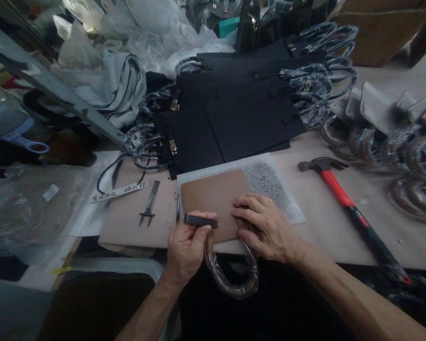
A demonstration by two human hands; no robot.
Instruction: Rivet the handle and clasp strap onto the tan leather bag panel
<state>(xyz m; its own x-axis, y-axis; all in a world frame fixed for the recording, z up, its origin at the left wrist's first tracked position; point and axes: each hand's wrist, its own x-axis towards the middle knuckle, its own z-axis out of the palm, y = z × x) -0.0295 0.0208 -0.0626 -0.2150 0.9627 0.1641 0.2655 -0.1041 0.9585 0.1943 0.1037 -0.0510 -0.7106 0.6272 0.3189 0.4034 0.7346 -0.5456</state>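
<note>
The white strip bears dark handwriting, apparently Chinese characters, too blurred here to read reliably.

A: What occupies the upper field?
B: Overlapping black panels, bearing wrapped loops at both ends; crumpled plastic lies behind them, and a carton stands at upper right.
A: And the left side?
B: A slanting grey rail, with pale cloth beside it and a blue ringed object at far left; below, a clear bag and a paper strip bearing handwriting.
</note>
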